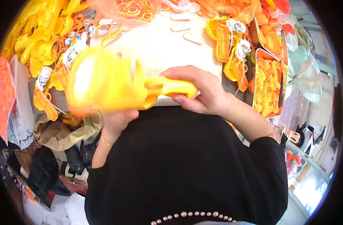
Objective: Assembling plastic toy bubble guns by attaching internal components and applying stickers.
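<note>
In front of my chest is a bright yellow plastic piece (107, 84) with a wide, rounded, ribbed body and a short handle. Motion smears the body, so its exact kind cannot be made out. My right hand (203, 90) is closed on the handle's end, thumb below and fingers above. Under the wide body, my left hand (121, 119) grips its near side; most of its fingers are hidden behind the yellow plastic. On the white work surface (164, 47) beyond lie several thin orange-edged loops (180, 27).
Yellow plastic parts (44, 33) are heaped at the far left. To the right stand yellow half-shells with wired white parts (237, 56) and an orange-rimmed box of orange pieces (269, 88). A brown paper bag (59, 133) sits below the table's left side.
</note>
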{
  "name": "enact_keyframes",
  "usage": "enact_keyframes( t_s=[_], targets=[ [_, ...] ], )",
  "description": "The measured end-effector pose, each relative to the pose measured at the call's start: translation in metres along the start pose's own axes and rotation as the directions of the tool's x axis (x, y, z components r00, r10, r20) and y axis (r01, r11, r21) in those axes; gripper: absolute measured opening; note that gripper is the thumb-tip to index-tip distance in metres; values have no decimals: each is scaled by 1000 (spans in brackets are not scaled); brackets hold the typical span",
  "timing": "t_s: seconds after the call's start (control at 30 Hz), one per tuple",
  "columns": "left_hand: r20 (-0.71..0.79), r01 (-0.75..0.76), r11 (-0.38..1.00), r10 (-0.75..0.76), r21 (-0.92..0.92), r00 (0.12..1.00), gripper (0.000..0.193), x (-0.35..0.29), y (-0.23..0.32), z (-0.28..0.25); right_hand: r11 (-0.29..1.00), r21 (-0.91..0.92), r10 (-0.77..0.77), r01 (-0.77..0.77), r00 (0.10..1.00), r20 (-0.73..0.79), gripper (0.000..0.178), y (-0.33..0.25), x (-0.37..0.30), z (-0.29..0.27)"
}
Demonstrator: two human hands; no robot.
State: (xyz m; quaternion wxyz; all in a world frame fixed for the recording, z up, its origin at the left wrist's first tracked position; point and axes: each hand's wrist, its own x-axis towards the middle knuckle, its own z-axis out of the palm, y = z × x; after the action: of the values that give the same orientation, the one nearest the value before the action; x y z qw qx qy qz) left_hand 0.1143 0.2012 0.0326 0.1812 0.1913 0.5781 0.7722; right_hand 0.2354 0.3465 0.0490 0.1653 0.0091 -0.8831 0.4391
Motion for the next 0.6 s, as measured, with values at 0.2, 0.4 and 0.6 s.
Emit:
enact_keyframes(
  t_s=[0.2,0.4,0.6],
  targets=[
    [372,95,925,53,-367,927,97,6,-18,-33,997,43,-73,70,995,70,60,-16,21,-10],
    [519,-58,979,155,-198,841,82,20,2,-33,997,-73,25,-7,971,238,68,-25,29,-22],
    [433,-716,675,599,178,673,84,35,5,-19,158,536,729,-830,464,503,37,5,15,-60]
  ],
)
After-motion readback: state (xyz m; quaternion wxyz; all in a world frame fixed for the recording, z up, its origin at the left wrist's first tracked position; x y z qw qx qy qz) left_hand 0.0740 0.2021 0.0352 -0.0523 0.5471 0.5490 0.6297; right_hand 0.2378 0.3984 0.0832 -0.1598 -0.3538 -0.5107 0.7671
